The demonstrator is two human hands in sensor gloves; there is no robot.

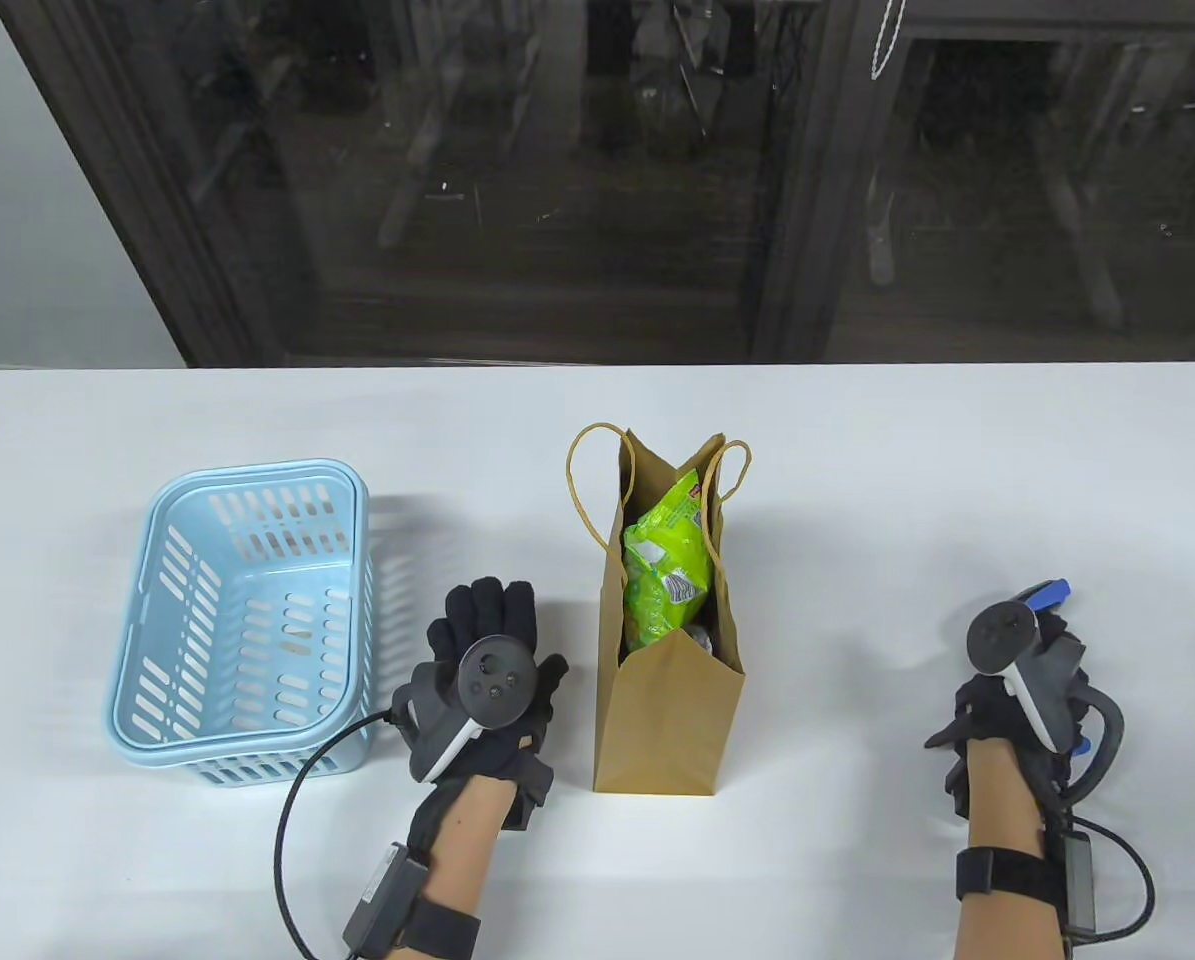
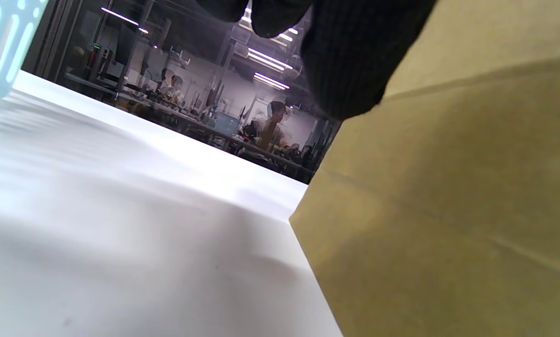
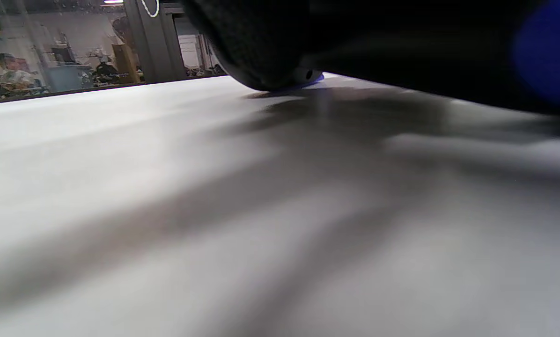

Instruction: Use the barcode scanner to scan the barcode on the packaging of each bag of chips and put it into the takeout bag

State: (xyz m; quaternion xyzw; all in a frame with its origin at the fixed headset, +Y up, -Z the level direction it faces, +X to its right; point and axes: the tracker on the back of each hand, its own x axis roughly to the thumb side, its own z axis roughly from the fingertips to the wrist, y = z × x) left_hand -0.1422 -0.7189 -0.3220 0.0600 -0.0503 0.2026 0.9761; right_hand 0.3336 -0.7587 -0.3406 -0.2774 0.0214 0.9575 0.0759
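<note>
Chips sat in the takeout bag (image 1: 669,715), a green bag of chips (image 1: 669,570) poking from its open top, the basket (image 1: 247,620) beside it holding none. Left hand (image 1: 492,660) rested flat, fingers straight, holding nothing. Right hand (image 1: 1022,690) lay over the barcode scanner (image 1: 1047,597); its grip couldn't be made out. Light, crinkly, crushable stuff: best pinched at the top seam.

scanner (image 1: 1049,600) mostly hidden under right hand (image 1: 1017,700), finger hold unreadable | chip bags (image 1: 669,575) partly sunk behind paper bag (image 1: 669,700) wall, count unclear | right wrist view blurred, worktop (image 3: 214,210) smeared | basket (image 2: 1,42) cut by frame edge
</note>
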